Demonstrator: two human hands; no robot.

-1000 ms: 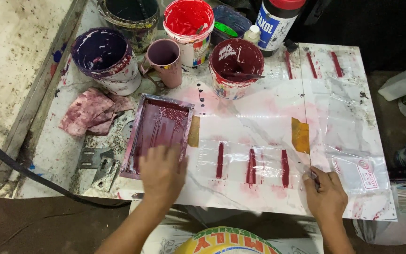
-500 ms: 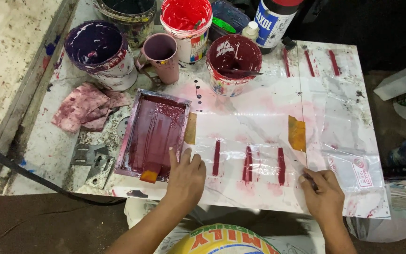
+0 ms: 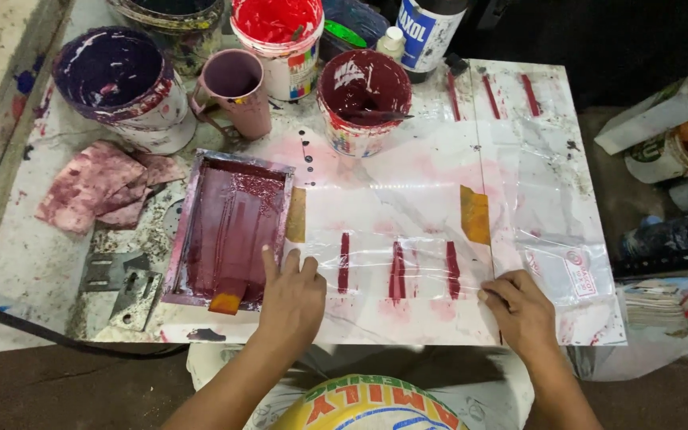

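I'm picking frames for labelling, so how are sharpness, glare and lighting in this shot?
Head view: sharp across the table; the left hand and right hand show no motion blur. Soft glare streaks the clear plastic sheet. Light is even on the white tabletop, while the area beyond the table's right edge falls dark.

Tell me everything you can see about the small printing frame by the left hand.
The printing frame is a small rectangle with a pale, paint-smeared rim, lying flat on the white table left of the clear plastic sheet. Its inside is coated in wet-looking dark maroon ink. An orange-handled squeegee rests at its near end. A tan tape strip sits along its right edge. The left hand rests at its near right corner, one finger on the rim. A stained rag lies to its left.
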